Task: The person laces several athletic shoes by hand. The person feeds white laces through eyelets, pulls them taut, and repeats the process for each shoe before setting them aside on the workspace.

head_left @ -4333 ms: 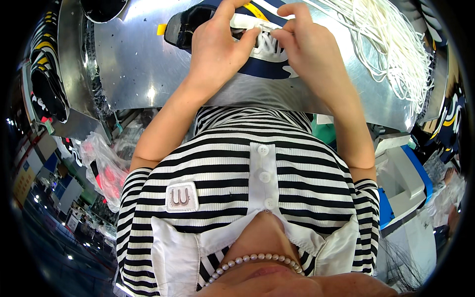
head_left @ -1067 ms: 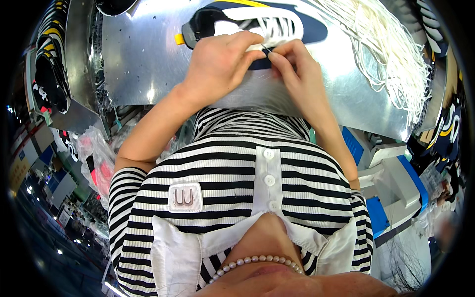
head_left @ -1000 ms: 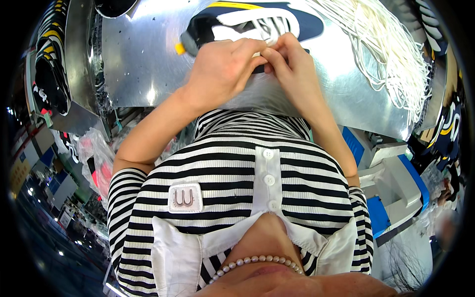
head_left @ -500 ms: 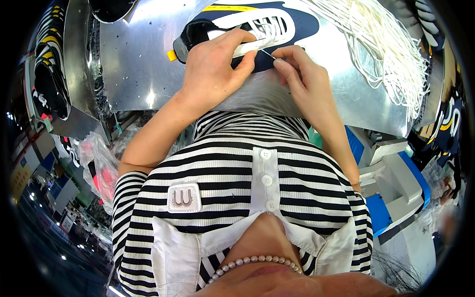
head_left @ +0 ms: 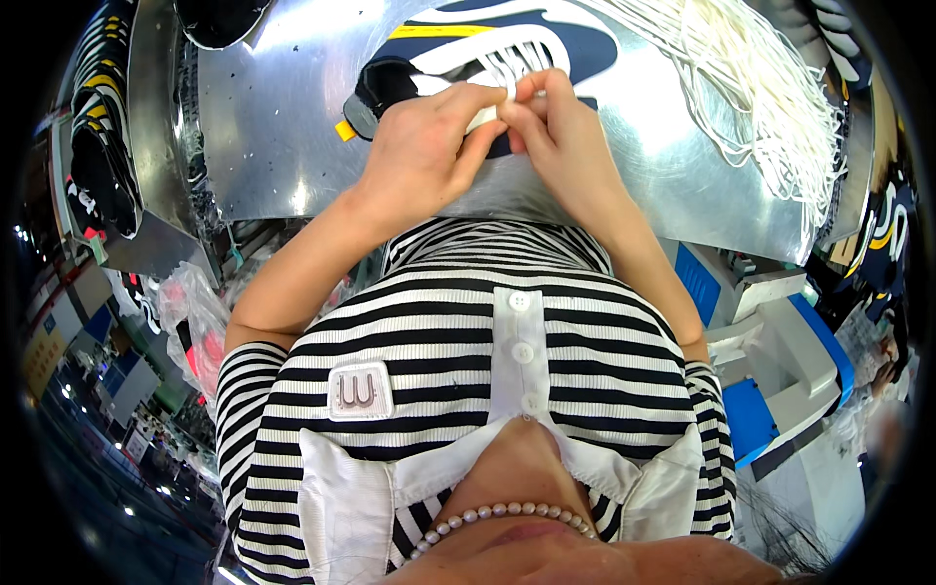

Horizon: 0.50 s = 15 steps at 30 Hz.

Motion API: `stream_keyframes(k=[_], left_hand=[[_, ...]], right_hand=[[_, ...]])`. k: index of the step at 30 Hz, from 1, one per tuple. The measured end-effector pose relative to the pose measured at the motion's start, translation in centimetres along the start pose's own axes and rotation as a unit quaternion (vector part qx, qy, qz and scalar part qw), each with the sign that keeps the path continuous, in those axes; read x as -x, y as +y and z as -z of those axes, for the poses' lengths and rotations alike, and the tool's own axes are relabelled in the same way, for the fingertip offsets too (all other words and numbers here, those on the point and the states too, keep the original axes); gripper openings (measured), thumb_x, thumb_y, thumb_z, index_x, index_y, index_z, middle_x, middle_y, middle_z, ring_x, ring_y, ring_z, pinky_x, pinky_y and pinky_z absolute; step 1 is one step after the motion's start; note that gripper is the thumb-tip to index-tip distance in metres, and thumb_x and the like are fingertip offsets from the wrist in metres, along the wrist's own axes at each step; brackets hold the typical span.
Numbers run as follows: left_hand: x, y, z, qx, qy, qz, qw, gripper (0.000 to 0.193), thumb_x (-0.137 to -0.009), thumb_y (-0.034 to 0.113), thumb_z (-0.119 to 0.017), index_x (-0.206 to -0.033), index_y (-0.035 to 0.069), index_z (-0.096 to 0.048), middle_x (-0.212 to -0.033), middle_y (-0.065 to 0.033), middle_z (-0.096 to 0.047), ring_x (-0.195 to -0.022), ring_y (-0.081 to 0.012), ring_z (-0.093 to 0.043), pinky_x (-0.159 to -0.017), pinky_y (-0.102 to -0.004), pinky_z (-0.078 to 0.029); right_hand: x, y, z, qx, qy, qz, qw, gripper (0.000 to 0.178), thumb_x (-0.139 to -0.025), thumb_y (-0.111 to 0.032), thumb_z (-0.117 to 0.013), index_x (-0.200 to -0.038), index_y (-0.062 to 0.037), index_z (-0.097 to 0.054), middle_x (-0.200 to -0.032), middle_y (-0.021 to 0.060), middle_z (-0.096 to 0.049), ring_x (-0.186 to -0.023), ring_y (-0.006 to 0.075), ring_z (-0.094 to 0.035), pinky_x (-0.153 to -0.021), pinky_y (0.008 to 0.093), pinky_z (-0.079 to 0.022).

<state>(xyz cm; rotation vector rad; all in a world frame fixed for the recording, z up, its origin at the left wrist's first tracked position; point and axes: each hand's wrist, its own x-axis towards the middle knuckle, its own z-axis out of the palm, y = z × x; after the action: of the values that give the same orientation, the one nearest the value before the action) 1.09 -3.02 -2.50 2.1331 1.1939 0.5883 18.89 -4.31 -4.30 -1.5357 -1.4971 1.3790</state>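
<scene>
A navy and white sneaker (head_left: 575,39) with a yellow stripe lies on its side on the metal tabletop, its black collar toward the left. White shoelace (head_left: 509,66) crosses part of its eyelet opening. My left hand (head_left: 424,146) is closed on the sneaker's near eyelet edge, thumb and index finger pinched together. Against those fingertips, my right hand (head_left: 561,141) pinches the shoelace by the same edge. The fingers cover the lace's tip and the eyelet there.
A large bundle of loose white laces (head_left: 751,97) spreads over the right of the metal table (head_left: 283,146). A dark shoe (head_left: 219,19) stands at the far left, and several more shoes (head_left: 102,127) line the left side. A grey and blue plastic machine (head_left: 780,370) sits below right.
My right hand has moved left and slightly up, from holding the lace out from the sneaker to meeting my left fingertips. The sneaker has shifted slightly.
</scene>
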Motion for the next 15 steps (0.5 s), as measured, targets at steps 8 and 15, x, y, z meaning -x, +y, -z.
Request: stream_keyframes(k=[8,15], left_hand=[[-0.3,0.7,0.9,0.027,-0.085,0.057,0.994,0.021,-0.087,0.020,-0.070,-0.104,0.006,-0.069,-0.086,-0.0142,-0.070,-0.073,-0.0302,-0.068,-0.064,-0.0355,-0.050],[-0.2,-0.1,3.3,-0.114,-0.177,0.040,0.977,0.033,-0.086,0.035,-0.072,-0.091,0.002,-0.069,-0.074,-0.0171,-0.066,-0.068,-0.0330,-0.065,-0.060,-0.0389,-0.049]], right_hand=[[-2.3,0.6,5.4,-0.085,0.095,0.108,0.986,0.021,-0.092,-0.018,-0.068,-0.108,-0.0050,-0.065,-0.080,0.0044,-0.067,-0.068,0.0092,-0.059,-0.062,0.0238,-0.047],[-4.6,3.7,2.7,0.043,0.224,0.172,0.958,0.022,-0.085,-0.020,-0.075,-0.103,-0.0078,-0.068,-0.073,0.0056,-0.070,-0.059,0.0110,-0.063,-0.055,0.0244,-0.048]])
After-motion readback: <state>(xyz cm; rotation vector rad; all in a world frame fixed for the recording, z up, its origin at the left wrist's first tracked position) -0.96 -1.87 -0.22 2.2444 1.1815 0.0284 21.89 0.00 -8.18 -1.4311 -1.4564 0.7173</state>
